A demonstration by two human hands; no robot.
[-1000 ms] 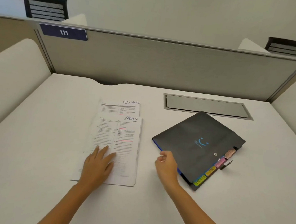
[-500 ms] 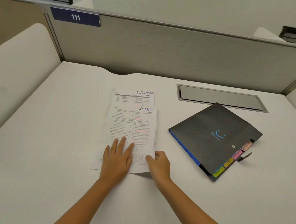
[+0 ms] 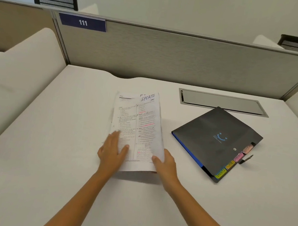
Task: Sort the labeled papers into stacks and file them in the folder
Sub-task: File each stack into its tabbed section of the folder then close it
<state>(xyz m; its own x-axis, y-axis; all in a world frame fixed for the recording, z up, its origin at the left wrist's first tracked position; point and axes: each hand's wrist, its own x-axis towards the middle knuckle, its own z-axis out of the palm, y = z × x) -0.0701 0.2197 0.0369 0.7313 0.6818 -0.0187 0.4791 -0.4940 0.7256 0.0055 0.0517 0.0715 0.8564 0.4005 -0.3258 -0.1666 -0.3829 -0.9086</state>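
A stack of printed papers (image 3: pixel 140 123) lies mid-desk, its top sheet hand-labelled SPORTS; the FINANCE label beneath shows only its first letter. My left hand (image 3: pixel 113 149) rests flat on the stack's lower left part, fingers straight. My right hand (image 3: pixel 165 161) grips the lower right corner, thumb on top, and that corner is lifted off the desk. To the right lies a shut black folder (image 3: pixel 216 139) with a blue spine and coloured index tabs (image 3: pixel 230 166) along its near right edge; one tab reads SPORTS.
The white desk (image 3: pixel 60 140) is bounded by a grey partition (image 3: pixel 168 60) at the back, numbered 111. A metal cable-tray lid (image 3: pixel 222 102) sits flush behind the folder. Padded white side panels (image 3: pixel 16 82) flank the desk. Chair backs show beyond the partition.
My right hand left the folder's edge, went left and took the papers' lower right corner. The SPORTS sheet slid up over the FINANCE sheet, nearly covering its label. The camera tilted down and closer.
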